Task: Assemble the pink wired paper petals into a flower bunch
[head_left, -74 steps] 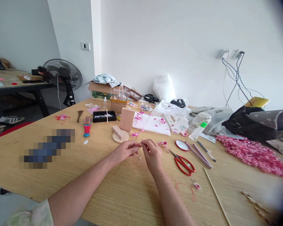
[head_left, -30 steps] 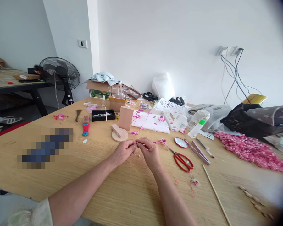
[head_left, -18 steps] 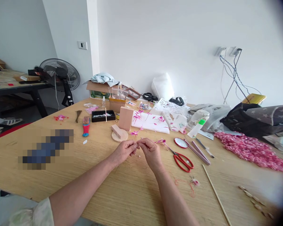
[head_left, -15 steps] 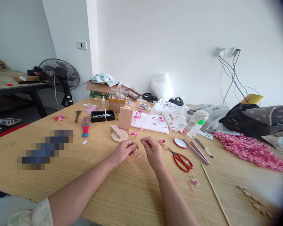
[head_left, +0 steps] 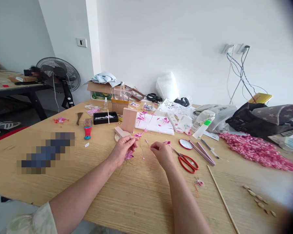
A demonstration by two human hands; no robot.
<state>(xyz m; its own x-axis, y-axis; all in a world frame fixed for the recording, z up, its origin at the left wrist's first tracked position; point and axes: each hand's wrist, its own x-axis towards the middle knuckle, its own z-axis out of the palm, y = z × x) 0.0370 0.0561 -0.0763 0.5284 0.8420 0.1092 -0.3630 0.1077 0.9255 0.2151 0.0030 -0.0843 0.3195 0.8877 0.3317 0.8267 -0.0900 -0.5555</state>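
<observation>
My left hand [head_left: 122,148] is closed in a pinch on a small pink petal flower [head_left: 129,155] with thin wire stems, just above the wooden table [head_left: 127,201]. My right hand [head_left: 161,153] is also pinched, apparently on a fine wire or thread that I cannot make out clearly. A gap of a few centimetres separates the two hands. A loose pink petal piece [head_left: 166,142] lies right behind my right hand. Red-handled scissors [head_left: 187,162] lie to the right of it.
Nearby lie a round red mirror [head_left: 186,144], a wooden skewer [head_left: 221,198], a wooden block on a round base [head_left: 129,121], a white board with pink flowers [head_left: 155,125], a pink bead heap [head_left: 256,150], a glue bottle [head_left: 202,127], a black tray [head_left: 105,117], a red brush [head_left: 87,128]. A fan [head_left: 58,76] stands at left.
My hands were touching, pinched together over one small piece; now they have drawn apart, and the pink flower shows under my left fingers. The camera view has shifted slightly.
</observation>
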